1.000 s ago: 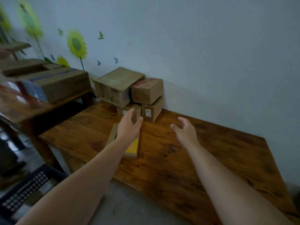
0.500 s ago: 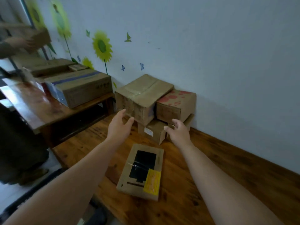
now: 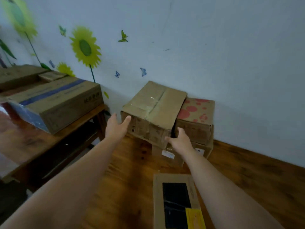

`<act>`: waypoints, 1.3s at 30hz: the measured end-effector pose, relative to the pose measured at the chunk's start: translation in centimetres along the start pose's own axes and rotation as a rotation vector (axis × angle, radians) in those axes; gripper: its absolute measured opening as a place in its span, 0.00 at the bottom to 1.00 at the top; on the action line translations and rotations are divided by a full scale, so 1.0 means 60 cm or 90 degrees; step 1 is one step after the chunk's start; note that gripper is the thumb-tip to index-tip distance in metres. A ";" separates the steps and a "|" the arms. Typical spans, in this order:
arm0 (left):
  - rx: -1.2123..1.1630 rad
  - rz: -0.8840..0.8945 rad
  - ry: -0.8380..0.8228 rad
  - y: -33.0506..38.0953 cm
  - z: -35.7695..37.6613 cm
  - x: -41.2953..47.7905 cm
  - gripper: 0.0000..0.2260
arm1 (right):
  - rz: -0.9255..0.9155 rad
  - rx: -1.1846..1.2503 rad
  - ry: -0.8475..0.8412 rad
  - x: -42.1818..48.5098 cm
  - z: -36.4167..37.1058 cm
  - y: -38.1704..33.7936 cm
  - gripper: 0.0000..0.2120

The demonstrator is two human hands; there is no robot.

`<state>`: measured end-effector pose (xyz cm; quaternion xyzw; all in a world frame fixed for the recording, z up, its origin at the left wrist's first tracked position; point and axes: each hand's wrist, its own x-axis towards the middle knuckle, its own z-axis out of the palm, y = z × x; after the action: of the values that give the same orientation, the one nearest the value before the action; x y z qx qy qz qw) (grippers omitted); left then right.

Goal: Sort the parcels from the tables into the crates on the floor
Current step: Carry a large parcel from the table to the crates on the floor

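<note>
Taped carton [image 3: 153, 111], stacked on smaller boxes [image 3: 173, 156] upon wooden table [image 3: 132, 179] against sunflower-stickered wall [image 3: 214, 55], is flanked by left hand [image 3: 116, 126], spread open, and right hand [image 3: 180, 139], straight-fingered, at its right corner.

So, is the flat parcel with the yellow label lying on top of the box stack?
No, the flat parcel lies alone on the table, apart from the stacked boxes.

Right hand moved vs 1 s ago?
Yes. The right hand has gone forward, closing on the taped box, now at its front right corner.
</note>
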<state>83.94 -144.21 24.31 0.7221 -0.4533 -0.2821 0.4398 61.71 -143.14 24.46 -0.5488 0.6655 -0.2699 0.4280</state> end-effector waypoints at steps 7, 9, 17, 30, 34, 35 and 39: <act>-0.112 -0.045 -0.219 -0.031 -0.002 0.116 0.37 | 0.103 0.015 0.036 0.055 0.076 -0.013 0.39; -0.126 -0.052 -0.256 -0.033 0.003 0.133 0.32 | 0.112 0.030 0.041 0.058 0.086 -0.013 0.38; -0.138 0.026 -0.208 -0.039 -0.020 0.131 0.14 | 0.090 0.019 0.156 0.055 0.111 -0.023 0.25; -0.255 0.123 -0.135 -0.003 -0.124 -0.068 0.11 | -0.107 0.068 0.157 -0.132 0.082 -0.029 0.24; -0.290 0.117 -0.145 -0.003 -0.137 -0.197 0.11 | -0.173 0.077 0.160 -0.250 0.041 0.009 0.24; -0.300 0.112 -0.139 -0.006 -0.141 -0.229 0.11 | -0.191 0.080 0.161 -0.280 0.034 0.020 0.24; -0.383 0.108 -0.125 -0.018 -0.158 -0.349 0.10 | -0.224 0.131 0.178 -0.386 0.019 0.066 0.23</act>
<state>83.02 -121.47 27.80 0.4889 -0.4486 -0.4339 0.6095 61.42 -119.74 26.96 -0.5673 0.5813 -0.4799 0.3316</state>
